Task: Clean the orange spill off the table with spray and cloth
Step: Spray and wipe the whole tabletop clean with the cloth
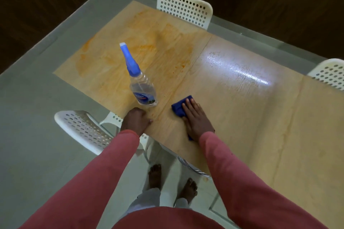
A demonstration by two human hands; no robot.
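Our right hand [195, 119] lies flat, fingers straight, pressing the blue cloth [179, 107] onto the worktop [242, 109] near its front edge. Our left hand [136, 121] rests at that edge with fingers curled; it seems to hold nothing, though the knuckles hide them. Just beyond it stands the spray [138, 78], upright. The orange spill [134, 42] spreads over the far left panel, well apart from the cloth. A wide sweep toward it could knock the spray over, and a soaked cloth may only smear the orange further.
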